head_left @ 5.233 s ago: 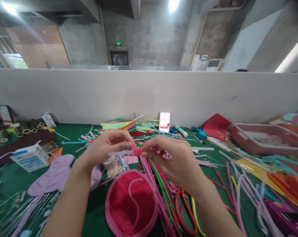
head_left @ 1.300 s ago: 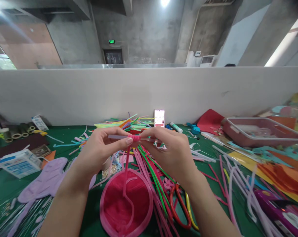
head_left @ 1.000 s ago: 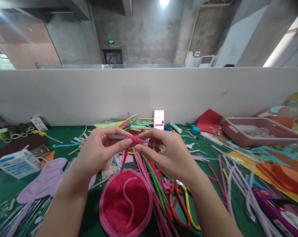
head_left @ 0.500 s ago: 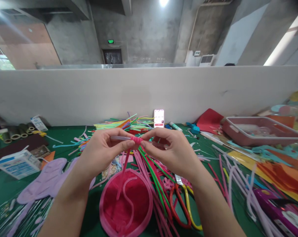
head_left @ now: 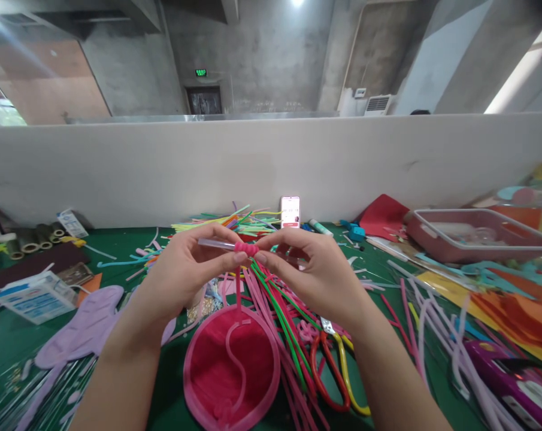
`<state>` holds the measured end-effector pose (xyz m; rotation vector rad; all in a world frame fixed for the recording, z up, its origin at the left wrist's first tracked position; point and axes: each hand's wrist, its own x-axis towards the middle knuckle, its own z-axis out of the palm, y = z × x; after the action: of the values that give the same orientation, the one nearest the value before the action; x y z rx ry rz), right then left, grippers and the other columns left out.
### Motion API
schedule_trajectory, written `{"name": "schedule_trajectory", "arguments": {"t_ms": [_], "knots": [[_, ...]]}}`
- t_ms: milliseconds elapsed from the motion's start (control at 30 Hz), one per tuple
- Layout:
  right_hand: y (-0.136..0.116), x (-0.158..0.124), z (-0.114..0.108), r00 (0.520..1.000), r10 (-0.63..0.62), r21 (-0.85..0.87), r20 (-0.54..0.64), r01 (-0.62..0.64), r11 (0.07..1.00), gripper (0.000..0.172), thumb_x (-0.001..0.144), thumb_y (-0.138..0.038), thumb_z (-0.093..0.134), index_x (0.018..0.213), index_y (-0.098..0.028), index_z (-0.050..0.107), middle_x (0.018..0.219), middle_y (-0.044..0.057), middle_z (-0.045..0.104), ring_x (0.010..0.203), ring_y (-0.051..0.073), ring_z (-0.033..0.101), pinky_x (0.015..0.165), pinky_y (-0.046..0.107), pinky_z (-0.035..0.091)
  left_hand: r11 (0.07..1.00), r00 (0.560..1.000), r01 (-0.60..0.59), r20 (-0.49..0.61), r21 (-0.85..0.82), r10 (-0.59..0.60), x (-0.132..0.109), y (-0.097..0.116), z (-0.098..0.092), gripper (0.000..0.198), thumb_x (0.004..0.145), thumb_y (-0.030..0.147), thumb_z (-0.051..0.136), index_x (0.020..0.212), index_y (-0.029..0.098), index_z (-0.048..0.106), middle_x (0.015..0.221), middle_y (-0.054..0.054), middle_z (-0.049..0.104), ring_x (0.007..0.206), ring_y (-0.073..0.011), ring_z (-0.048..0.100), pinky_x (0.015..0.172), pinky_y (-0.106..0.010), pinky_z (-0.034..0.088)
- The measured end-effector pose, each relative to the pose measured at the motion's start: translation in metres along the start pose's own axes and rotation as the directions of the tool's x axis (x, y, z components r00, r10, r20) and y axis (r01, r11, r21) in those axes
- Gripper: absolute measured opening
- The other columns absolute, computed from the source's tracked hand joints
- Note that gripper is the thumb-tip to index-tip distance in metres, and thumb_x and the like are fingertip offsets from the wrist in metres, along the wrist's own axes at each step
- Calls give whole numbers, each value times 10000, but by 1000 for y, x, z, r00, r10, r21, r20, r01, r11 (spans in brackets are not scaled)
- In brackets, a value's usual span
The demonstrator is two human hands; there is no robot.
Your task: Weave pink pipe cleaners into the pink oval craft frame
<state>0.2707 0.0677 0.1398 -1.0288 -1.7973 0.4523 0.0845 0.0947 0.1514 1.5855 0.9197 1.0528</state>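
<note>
A bright pink pipe cleaner (head_left: 245, 249) is wound in a tight coil around a clear thin rod (head_left: 217, 243), held level above the table. My left hand (head_left: 187, 263) is closed, thumb and fingers pinching the coil's left side. From the right, my right hand (head_left: 304, 269) pinches the coil's other end, with part of the rod showing behind its fingers. The pipe cleaner's loose tail hangs down over a round dark-pink piece (head_left: 212, 365) with a paler fuzzy rim and a curved strip on it. Green and pink pipe cleaners (head_left: 279, 320) lie below the right hand.
Red-and-yellow-handled scissors (head_left: 331, 371) lie by my right forearm. A phone (head_left: 290, 212) leans against the white partition (head_left: 199, 173). Purple butterfly-like shapes (head_left: 79, 326) are at left. A pink bin (head_left: 472, 251) and purple glue gun-like tool (head_left: 508, 380) are at right.
The coil and rod have risen slightly, and more of the coil shows between my fingertips. The pink tail has swung from a slant to hanging nearly straight. Both hands keep their pinch.
</note>
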Motion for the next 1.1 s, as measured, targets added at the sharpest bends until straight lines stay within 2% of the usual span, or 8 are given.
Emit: {"name": "schedule_trajectory", "arguments": {"t_ms": [233, 500, 633, 733, 933, 1100], "knots": [[-2, 0, 1, 999, -35, -37, 5, 35, 999, 108, 854, -268, 644, 886, -197, 720, 619, -42, 593, 490, 70, 413, 491, 215, 350, 999, 999, -39, -15, 1, 39, -1, 3, 1, 174, 684, 265, 816, 773, 206, 678, 711, 18, 756, 730, -171, 729, 674, -234, 577], [0, -1, 1, 1000, -6, -22, 15, 6, 1000, 96, 854, -249, 629, 859, -183, 699, 705, -18, 652, 522, 73, 446, 510, 226, 355, 998, 1000, -12, 9, 58, 11, 1, -1, -2, 194, 698, 281, 810, 813, 204, 674, 744, 2, 770, 776, -193, 733, 703, -258, 579], [-1, 0, 3, 999, 8, 7, -31, -8, 1000, 166, 847, -275, 643, 970, -180, 698, 852, 14, 688, 539, 73, 460, 522, 230, 379, 998, 997, -55, 61, -7, 55, 1, -1, -1, 161, 753, 307, 769, 860, 203, 711, 882, -25, 784, 880, -192, 726, 771, -249, 573], [-2, 2, 4, 997, -8, -4, -79, 7, 1000, 175, 881, -298, 615, 956, -173, 710, 826, 15, 686, 536, 75, 459, 526, 233, 384, 999, 996, -52, 66, 3, 52, 1, 0, 0, 175, 764, 296, 763, 913, 208, 740, 941, -34, 782, 935, -197, 718, 795, -238, 568], [-2, 3, 4, 994, -33, -48, -102, 28, 998, 115, 872, -252, 629, 861, -178, 716, 735, -15, 679, 512, 69, 452, 525, 228, 381, 999, 998, -30, 60, -23, 31, 3, -2, -1, 154, 741, 291, 777, 878, 220, 769, 848, -19, 787, 777, -159, 723, 719, -218, 581], [0, 2, 5, 986, -89, -90, -141, 77, 993, 58, 833, -205, 657, 794, -176, 689, 719, -23, 679, 553, 78, 484, 512, 216, 375, 999, 997, -8, 81, -32, 11, 4, -4, 1, 167, 736, 318, 777, 868, 216, 775, 805, -23, 778, 742, -163, 712, 675, -226, 586]]}}
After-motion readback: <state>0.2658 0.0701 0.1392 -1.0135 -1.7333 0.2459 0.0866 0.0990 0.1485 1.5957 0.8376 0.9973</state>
